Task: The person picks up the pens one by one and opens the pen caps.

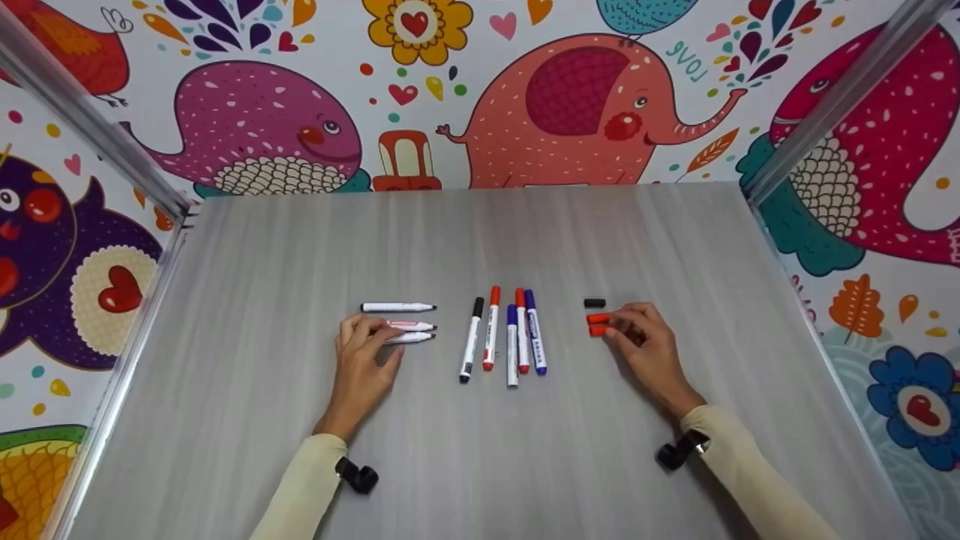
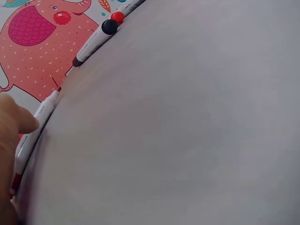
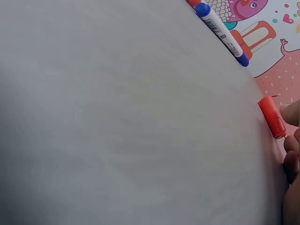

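Three uncapped white markers lie at the left in the head view: one with a dark tip, a red-printed one, and one nearest me with a dark red tip. My left hand is over the rear ends of the nearer two, fingertips touching the nearest marker, thumb apart. Opposite, a black cap and two red caps, the farther and the nearer, lie in a column. My right hand is at their right ends, its fingertips touching the nearer cap, whose near side shows uncovered.
Between the hands lie several capped markers: a black one, red ones, and blue ones. The grey wood-grain table meets printed walls at the back and sides. Metal posts stand at the back corners.
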Tool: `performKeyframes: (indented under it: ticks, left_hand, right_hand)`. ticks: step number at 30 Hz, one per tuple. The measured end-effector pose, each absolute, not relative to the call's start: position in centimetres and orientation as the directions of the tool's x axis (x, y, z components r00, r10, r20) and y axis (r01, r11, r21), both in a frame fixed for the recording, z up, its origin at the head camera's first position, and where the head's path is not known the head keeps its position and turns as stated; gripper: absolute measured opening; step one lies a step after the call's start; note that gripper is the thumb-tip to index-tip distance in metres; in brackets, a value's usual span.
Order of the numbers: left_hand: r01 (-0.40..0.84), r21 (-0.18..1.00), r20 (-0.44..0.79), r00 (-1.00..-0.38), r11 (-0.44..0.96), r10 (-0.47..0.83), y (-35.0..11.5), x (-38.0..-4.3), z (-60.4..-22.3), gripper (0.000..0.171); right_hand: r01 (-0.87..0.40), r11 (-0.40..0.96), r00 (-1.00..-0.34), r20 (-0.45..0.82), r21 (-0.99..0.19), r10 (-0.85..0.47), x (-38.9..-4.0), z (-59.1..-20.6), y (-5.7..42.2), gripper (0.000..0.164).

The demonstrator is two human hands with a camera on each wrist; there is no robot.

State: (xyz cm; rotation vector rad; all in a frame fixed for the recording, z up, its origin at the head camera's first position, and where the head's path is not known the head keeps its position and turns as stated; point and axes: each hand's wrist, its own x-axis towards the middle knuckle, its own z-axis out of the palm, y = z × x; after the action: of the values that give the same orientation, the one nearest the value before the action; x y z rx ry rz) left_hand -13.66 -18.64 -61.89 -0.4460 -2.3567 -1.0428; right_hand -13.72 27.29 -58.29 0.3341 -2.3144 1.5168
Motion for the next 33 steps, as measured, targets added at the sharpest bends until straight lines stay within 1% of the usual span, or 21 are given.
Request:
performKeyframes:
  ticks: [5, 9, 14, 18, 24, 33]
  left_hand:
    - [0.464, 0.610, 0.584, -0.811, 0.642, 0.032, -18.6, -13.4, -61.5, 0.030]
    - [0.475, 0.615, 0.587, -0.809, 0.630, 0.037, -18.5, -13.1, -60.6, 0.031]
    - [0.515, 0.619, 0.588, -0.804, 0.593, 0.084, -18.1, -12.6, -59.3, 0.034]
    - [0.545, 0.614, 0.584, -0.801, 0.572, 0.136, -17.4, -12.1, -58.4, 0.037]
    - [0.559, 0.608, 0.558, -0.806, 0.564, 0.198, -16.0, -11.5, -57.6, 0.040]
    - [0.579, 0.602, 0.527, -0.805, 0.549, 0.271, -14.6, -10.4, -58.0, 0.041]
  right_hand:
    - [-0.379, 0.375, -0.916, 0.401, -0.846, -0.020, -13.8, -57.8, 27.4, 0.025]
    - [-0.408, 0.394, -0.904, 0.425, -0.823, -0.048, -14.0, -57.0, 27.2, 0.025]
    - [-0.451, 0.397, -0.883, 0.463, -0.799, -0.071, -14.4, -55.7, 26.6, 0.025]
    - [-0.463, 0.387, -0.881, 0.463, -0.797, -0.099, -15.2, -55.9, 26.2, 0.026]
    - [-0.477, 0.402, -0.878, 0.438, -0.781, -0.190, -16.6, -56.8, 25.7, 0.026]
    - [-0.515, 0.465, -0.855, 0.395, -0.720, -0.336, -16.9, -56.3, 23.3, 0.026]
